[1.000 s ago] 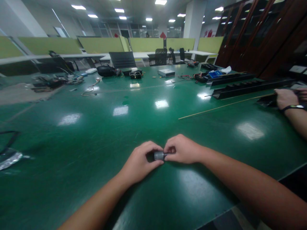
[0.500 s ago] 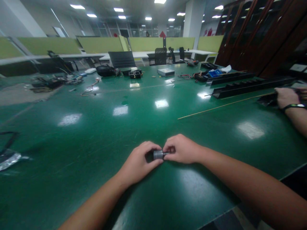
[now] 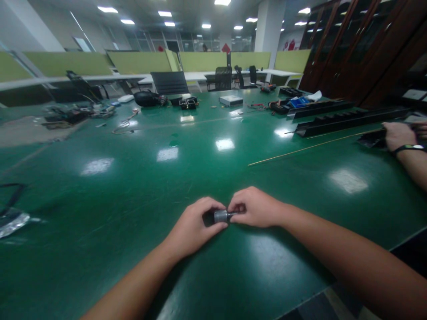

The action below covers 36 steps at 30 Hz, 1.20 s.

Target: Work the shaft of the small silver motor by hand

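A small grey metal cylinder (image 3: 220,216) lies between my two hands, low over the green table (image 3: 140,178). My left hand (image 3: 193,229) is curled around its left end, thumb under and fingers over it. My right hand (image 3: 255,208) is closed in a pinch on the thin dark end that sticks out of the cylinder's right side. Both forearms rest on the table near its front edge.
Another person's hand (image 3: 398,135) with a dark wristband rests at the right by long black rails (image 3: 347,121). A thin brass rod (image 3: 310,149) lies across the table. Cables and small parts (image 3: 80,114) clutter the far left, boxes (image 3: 231,100) the far side. A foil bag (image 3: 13,221) lies left.
Almost nothing differs. My hands stay closed on the cylinder in the same spot, with only a slight shift of the view.
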Each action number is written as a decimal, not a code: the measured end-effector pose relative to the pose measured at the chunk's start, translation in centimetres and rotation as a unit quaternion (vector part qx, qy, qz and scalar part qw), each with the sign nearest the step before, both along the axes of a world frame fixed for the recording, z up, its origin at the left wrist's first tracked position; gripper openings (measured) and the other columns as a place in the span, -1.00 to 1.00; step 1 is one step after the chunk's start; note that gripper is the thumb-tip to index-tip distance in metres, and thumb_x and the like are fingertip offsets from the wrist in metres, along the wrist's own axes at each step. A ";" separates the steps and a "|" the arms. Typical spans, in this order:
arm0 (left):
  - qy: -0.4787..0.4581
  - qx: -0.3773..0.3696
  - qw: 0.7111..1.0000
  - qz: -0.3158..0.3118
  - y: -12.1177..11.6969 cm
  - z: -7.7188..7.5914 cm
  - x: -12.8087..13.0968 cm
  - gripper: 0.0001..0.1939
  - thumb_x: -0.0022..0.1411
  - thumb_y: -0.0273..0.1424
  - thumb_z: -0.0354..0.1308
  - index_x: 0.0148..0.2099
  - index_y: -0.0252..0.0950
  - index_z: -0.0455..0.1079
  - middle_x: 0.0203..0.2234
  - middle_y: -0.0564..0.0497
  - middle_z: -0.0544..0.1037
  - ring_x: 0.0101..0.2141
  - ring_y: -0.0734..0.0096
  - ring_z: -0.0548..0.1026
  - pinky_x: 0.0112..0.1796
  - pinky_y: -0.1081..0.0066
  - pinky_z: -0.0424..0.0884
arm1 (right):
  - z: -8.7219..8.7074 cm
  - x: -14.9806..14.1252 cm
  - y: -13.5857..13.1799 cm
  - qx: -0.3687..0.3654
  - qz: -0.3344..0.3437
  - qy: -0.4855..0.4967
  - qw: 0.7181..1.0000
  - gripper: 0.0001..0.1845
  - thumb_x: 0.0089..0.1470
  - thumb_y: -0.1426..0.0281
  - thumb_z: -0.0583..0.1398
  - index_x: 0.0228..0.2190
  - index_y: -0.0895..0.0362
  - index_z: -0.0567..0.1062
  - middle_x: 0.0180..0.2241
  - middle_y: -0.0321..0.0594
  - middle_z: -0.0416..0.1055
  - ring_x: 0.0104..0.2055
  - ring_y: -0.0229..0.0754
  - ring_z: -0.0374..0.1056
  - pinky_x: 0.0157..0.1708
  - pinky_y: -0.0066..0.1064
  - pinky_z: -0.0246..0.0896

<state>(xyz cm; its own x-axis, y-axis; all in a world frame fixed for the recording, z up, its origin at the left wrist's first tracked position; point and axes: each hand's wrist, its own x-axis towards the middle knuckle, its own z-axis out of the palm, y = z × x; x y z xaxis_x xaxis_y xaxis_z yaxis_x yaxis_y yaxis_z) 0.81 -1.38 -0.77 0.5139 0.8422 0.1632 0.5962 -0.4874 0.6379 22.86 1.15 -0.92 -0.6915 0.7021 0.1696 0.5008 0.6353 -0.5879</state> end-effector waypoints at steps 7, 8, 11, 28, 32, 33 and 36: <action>-0.001 -0.002 1.000 0.002 0.0 -0.1 -0.1 -0.79 0.09 -0.40 0.32 -0.20 -0.26 0.44 -0.28 0.00 0.55 -0.25 0.28 0.49 -0.20 0.33 0.39 | 0.2 0.1 0.0 0.002 0.003 -0.007 1.000 -0.84 -0.01 0.37 0.31 -0.34 0.18 0.59 -0.43 -0.25 0.47 -0.40 -0.29 0.32 -0.40 -0.51 0.12; -0.001 -0.002 1.000 0.002 0.0 -0.1 -0.1 -0.79 0.09 -0.40 0.32 -0.20 -0.26 0.44 -0.28 0.00 0.54 -0.25 0.28 0.49 -0.20 0.33 0.39 | 0.3 0.1 0.0 0.003 0.003 -0.006 1.000 -0.85 -0.01 0.38 0.31 -0.34 0.18 0.59 -0.43 -0.25 0.47 -0.40 -0.29 0.32 -0.40 -0.51 0.12; 0.000 -0.003 1.000 0.003 0.0 -0.2 -0.1 -0.79 0.09 -0.41 0.32 -0.19 -0.26 0.44 -0.28 0.00 0.54 -0.24 0.27 0.49 -0.20 0.33 0.39 | 0.3 0.1 -0.1 0.002 0.003 -0.004 1.000 -0.85 -0.02 0.39 0.31 -0.34 0.18 0.59 -0.43 -0.25 0.47 -0.40 -0.30 0.32 -0.40 -0.51 0.13; 0.000 -0.002 1.000 0.003 -0.1 0.0 0.0 -0.78 0.09 -0.40 0.32 -0.19 -0.26 0.44 -0.27 -0.01 0.55 -0.23 0.26 0.50 -0.18 0.32 0.40 | 1.1 1.1 0.1 -0.028 0.001 -0.026 0.999 -0.86 -0.04 0.42 0.30 -0.35 0.18 0.60 -0.42 -0.24 0.50 -0.41 -0.29 0.33 -0.41 -0.49 0.13; 0.006 0.007 1.000 0.006 0.0 -0.2 -0.1 -0.78 0.09 -0.37 0.32 -0.18 -0.25 0.44 -0.26 -0.01 0.56 -0.24 0.25 0.51 -0.19 0.31 0.41 | 1.2 1.3 0.2 -0.037 -0.005 -0.033 0.999 -0.86 -0.05 0.43 0.31 -0.35 0.17 0.61 -0.42 -0.25 0.50 -0.42 -0.30 0.34 -0.41 -0.49 0.14; 0.007 0.009 1.000 0.007 0.0 -0.2 -0.1 -0.78 0.09 -0.37 0.32 -0.18 -0.25 0.44 -0.26 -0.01 0.56 -0.24 0.25 0.51 -0.19 0.31 0.41 | 1.2 1.3 0.2 -0.039 -0.006 -0.034 0.999 -0.86 -0.05 0.42 0.31 -0.35 0.16 0.61 -0.42 -0.25 0.50 -0.42 -0.29 0.34 -0.41 -0.49 0.14; 0.007 0.011 1.000 0.007 -0.1 -0.1 -0.1 -0.78 0.09 -0.37 0.32 -0.19 -0.25 0.44 -0.27 -0.01 0.56 -0.25 0.25 0.51 -0.20 0.32 0.42 | 1.3 1.5 0.3 -0.041 -0.006 -0.038 0.998 -0.85 -0.04 0.41 0.30 -0.35 0.16 0.61 -0.41 -0.25 0.51 -0.41 -0.29 0.35 -0.40 -0.49 0.15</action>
<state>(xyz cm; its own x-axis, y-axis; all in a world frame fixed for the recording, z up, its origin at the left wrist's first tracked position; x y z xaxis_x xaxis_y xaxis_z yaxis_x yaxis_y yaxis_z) 0.66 -1.43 -0.89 0.5042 0.8458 0.1744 0.6124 -0.4926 0.6184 24.31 1.48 0.37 -0.6910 0.7204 0.0593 0.5534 0.5800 -0.5978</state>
